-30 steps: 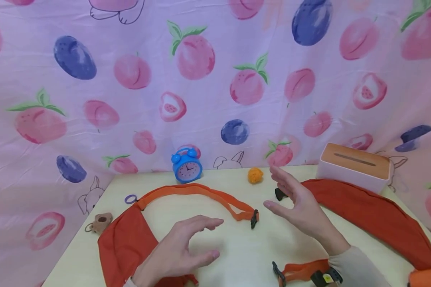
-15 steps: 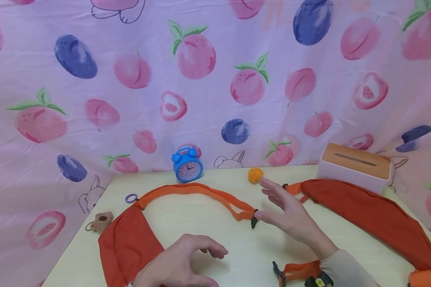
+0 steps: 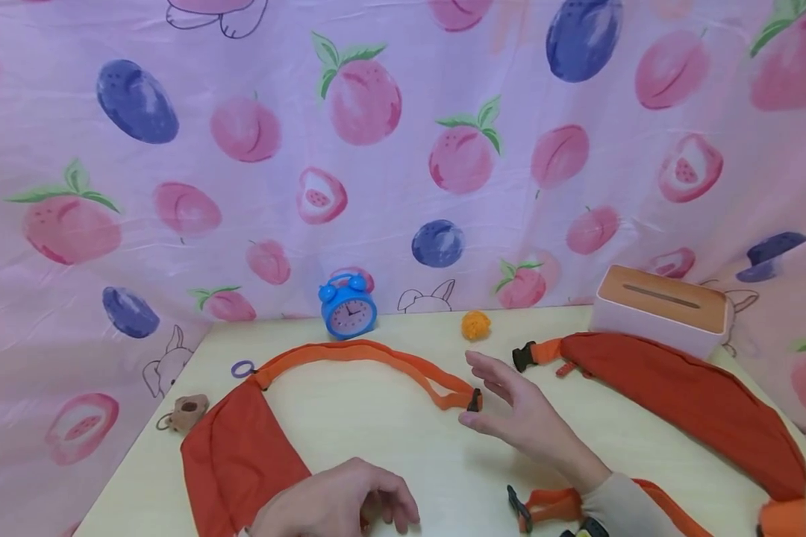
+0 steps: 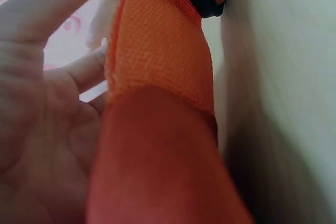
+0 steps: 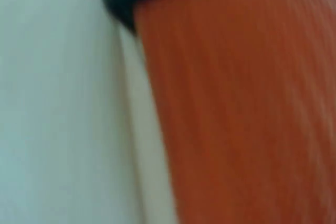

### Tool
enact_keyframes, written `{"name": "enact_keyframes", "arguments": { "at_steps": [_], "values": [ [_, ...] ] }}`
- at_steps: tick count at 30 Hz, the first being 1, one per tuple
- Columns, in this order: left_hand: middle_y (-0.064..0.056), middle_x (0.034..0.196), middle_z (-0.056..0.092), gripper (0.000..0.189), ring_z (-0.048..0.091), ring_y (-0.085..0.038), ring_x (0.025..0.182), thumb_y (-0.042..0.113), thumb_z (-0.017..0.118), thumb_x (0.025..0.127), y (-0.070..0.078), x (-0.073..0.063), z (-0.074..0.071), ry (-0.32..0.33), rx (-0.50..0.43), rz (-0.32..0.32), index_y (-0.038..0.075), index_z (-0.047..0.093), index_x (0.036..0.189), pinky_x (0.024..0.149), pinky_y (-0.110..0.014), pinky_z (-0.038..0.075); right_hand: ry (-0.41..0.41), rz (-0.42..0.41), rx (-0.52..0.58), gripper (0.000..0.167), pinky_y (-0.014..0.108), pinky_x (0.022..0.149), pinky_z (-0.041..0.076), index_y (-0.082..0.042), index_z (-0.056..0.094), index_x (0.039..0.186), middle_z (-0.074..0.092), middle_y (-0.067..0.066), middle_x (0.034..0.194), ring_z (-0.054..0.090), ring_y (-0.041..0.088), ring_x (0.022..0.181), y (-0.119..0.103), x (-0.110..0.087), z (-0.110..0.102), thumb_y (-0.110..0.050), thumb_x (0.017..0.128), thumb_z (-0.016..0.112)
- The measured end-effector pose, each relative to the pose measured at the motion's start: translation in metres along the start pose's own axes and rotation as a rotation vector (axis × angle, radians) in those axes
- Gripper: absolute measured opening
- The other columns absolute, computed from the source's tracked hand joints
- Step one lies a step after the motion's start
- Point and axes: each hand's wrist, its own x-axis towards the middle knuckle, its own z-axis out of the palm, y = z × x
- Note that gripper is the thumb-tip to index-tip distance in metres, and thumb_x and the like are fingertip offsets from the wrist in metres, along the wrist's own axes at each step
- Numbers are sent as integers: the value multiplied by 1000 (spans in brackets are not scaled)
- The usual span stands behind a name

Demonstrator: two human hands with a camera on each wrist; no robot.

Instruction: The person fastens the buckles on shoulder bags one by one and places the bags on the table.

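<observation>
Two red waist bags lie on the pale table, each with orange webbing and black buckles. My left hand (image 3: 339,500) is low over the lower end of the left waist bag (image 3: 242,455), fingers bent downward. In the left wrist view, that bag's orange strap (image 4: 160,40) passes in front of the palm (image 4: 44,140), which is not closed round it. My right hand (image 3: 520,414) hovers with fingers spread, overlapping the table near the left bag's strap buckle (image 3: 474,400). Under its sleeve lies a short orange strap with a buckle (image 3: 519,509); the right waist bag (image 3: 692,410) lies beyond.
A blue alarm clock (image 3: 349,307), an orange yarn ball (image 3: 475,325) and a tissue box (image 3: 661,306) stand along the back. A purple ring (image 3: 243,368) and a small brown plush keychain (image 3: 189,412) lie at the left. Fruit-printed cloth (image 3: 376,171) hangs behind the table.
My left hand has moved down and its fingers have bent more. The right hand has shifted left and down, uncovering the right bag's upper buckle.
</observation>
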Motion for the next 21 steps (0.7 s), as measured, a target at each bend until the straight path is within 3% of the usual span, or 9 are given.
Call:
{"name": "enact_keyframes", "arguments": {
  "at_steps": [8, 14, 21],
  "values": [
    [11, 104, 77, 22, 66, -7, 93, 22, 87, 99, 0, 0, 2, -29, 61, -6, 30, 82, 118, 82, -23, 57, 21, -17, -139, 84, 54, 125, 44, -25, 51, 166, 52, 2, 169, 50, 35, 156, 2, 3, 9, -31, 94, 93],
    [9, 103, 77, 18, 67, -8, 94, 20, 88, 98, -2, -1, 0, -44, 34, -5, 28, 84, 114, 82, -24, 58, 14, 22, -246, 55, 56, 119, 51, -21, 70, 147, 56, 11, 164, 53, 37, 153, 8, 6, 10, -15, 96, 90],
    [7, 101, 79, 17, 68, -9, 90, 22, 88, 97, -3, -2, -2, -43, -7, -10, 25, 86, 114, 79, -23, 58, 5, -1, -301, 42, 48, 112, 58, -25, 78, 131, 73, -2, 134, 69, 23, 128, 11, 6, 11, -3, 97, 86]
  ]
}}
